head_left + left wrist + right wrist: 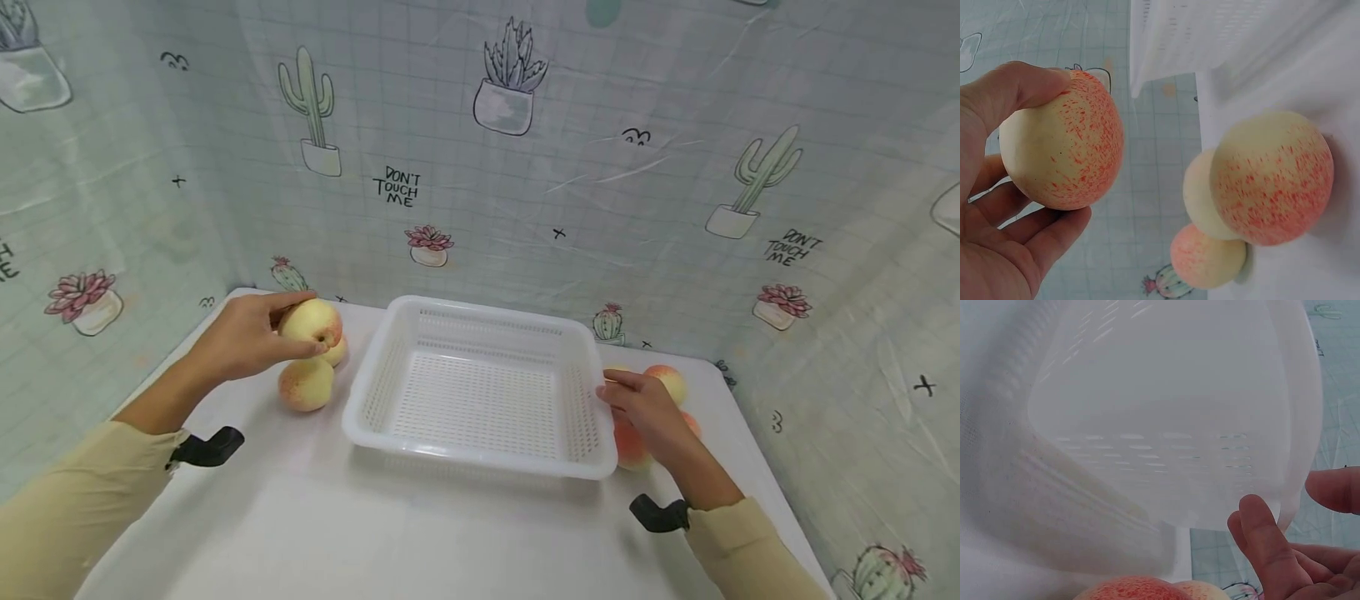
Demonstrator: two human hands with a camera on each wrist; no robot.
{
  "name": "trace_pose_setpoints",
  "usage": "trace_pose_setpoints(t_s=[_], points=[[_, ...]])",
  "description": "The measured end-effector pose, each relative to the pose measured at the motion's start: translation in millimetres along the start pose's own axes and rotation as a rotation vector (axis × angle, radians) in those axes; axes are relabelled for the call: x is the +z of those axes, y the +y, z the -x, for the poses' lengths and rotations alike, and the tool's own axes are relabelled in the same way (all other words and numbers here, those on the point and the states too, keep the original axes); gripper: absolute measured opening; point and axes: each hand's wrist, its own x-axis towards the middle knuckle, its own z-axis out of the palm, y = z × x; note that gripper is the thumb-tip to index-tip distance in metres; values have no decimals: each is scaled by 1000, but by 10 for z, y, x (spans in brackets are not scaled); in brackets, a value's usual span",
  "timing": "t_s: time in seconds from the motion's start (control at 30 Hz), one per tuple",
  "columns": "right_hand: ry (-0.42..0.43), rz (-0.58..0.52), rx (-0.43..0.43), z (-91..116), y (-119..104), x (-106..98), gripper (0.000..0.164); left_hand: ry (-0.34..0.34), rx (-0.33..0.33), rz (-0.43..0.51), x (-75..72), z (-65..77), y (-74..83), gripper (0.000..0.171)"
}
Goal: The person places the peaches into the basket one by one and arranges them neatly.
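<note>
My left hand [251, 333] holds a pale yellow peach [311, 321] speckled with red, thumb on one side and fingers on the other. In the left wrist view this peach [1066, 144] is raised apart from three others, the nearest being a large speckled peach [1272, 181] on the table. A white perforated plastic basket [480, 460] stands in the middle, its inside bare. My right hand [645, 408] grips the basket's right rim. The right wrist view shows the thumb and fingers [1266, 544] on either side of the rim [1304, 425].
Several redder peaches [666, 382] lie right of the basket, partly hidden by my right hand. Beside the basket's left end rests another peach [306, 385]. A white table [360, 533] carries everything. Behind and at both sides hangs a cactus-print sheet [570, 183].
</note>
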Motion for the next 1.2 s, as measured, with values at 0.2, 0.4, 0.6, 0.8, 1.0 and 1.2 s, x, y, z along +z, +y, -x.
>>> trace_pose_setpoints(t_s=[0.2,0.4,0.6,0.8,1.0,1.2], points=[[18,9,-6,-12,29,5,60,-31,1,23,39,-76,153,83],[36,26,-8,-12,35,8,61,-51,19,47,106,-184,302,82],[42,20,-8,-13,34,-1,60,-48,54,69,188,-280,405,82],[39,16,-20,-6,46,9,60,-54,83,96,254,-345,480,80],[47,28,-22,7,41,11,59,-59,65,81,293,-402,544,80],[44,31,-29,27,80,36,59,-70,90,119,342,-432,550,78]])
